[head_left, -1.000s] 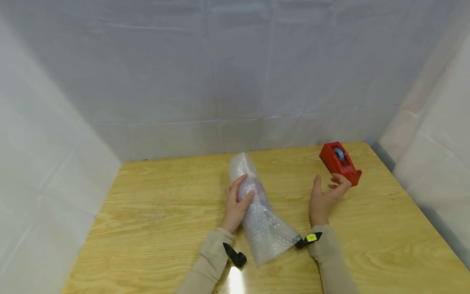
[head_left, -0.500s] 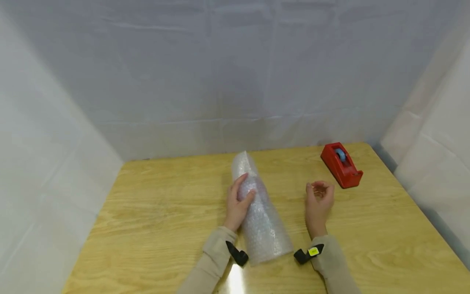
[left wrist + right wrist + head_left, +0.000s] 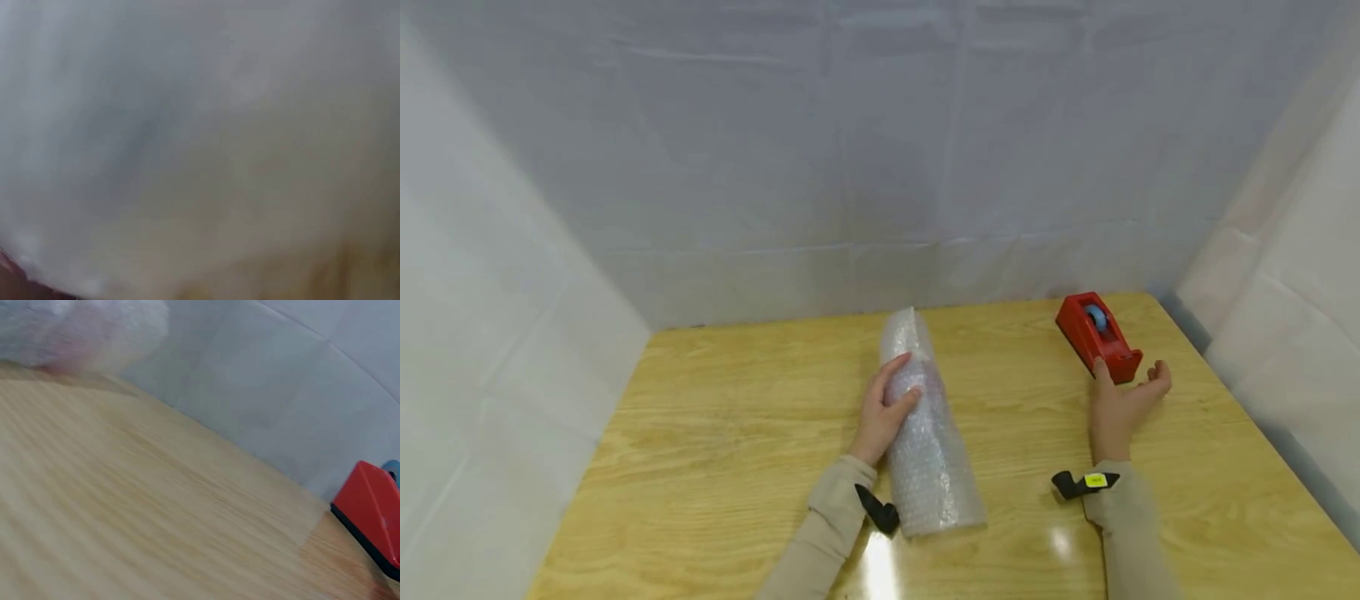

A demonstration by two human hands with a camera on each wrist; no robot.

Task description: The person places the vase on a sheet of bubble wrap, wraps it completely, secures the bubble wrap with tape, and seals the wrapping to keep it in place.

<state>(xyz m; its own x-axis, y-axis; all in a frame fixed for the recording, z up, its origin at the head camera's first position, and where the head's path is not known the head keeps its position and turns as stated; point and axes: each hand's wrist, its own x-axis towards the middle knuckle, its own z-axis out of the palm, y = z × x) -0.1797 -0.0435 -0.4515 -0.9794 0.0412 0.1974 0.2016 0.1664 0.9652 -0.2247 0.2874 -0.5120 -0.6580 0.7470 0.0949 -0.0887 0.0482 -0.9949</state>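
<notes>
A roll of bubble wrap (image 3: 931, 467) lies lengthwise on the wooden table, with something faintly pinkish showing through it. My left hand (image 3: 880, 417) holds it from the left side, thumb on top and fingers around the upper half. Blurred bubble wrap (image 3: 187, 137) fills most of the left wrist view. Off to the right, my right hand (image 3: 1114, 417) has its fingers spread and holds nothing, just in front of a red tape dispenser (image 3: 1092, 329) carrying a blue-cored roll. The thumb tip overlaps the dispenser's near end in the head view.
The wooden table (image 3: 737, 417) ends at the back against a grey-white sheet (image 3: 737, 167). Similar white sheets hang on the left and right sides. In the right wrist view, the red dispenser (image 3: 372, 515) stands at the right edge on a black base.
My right hand closed in toward the roll, then swung right to the dispenser and opened. The wrap's flared near end is now rolled into a narrower tube. My left hand keeps its hold.
</notes>
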